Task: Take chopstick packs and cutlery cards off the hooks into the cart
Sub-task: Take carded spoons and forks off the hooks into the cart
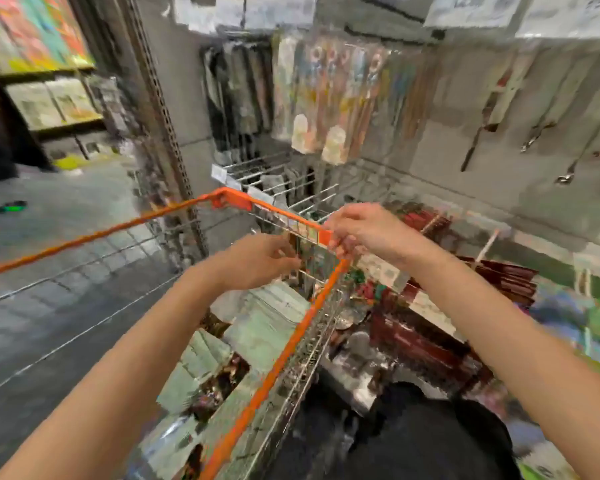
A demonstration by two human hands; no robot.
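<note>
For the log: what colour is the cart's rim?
Orange, clearest in the head view: the cart rim.

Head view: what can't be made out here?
- Hands: left hand and right hand meet at the cart rim; motion blur hides whether either holds a pack.
- Chopstick packs on the hooks: print smeared, count unclear.
- Cart contents: pale packs, blurred and partly under the left forearm.
- Cutlery, right: types unclear.

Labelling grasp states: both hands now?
Left hand: fingers curled, contents blurred, cannot tell.
Right hand: curled at the cart's orange rim; grip unclear.
</note>
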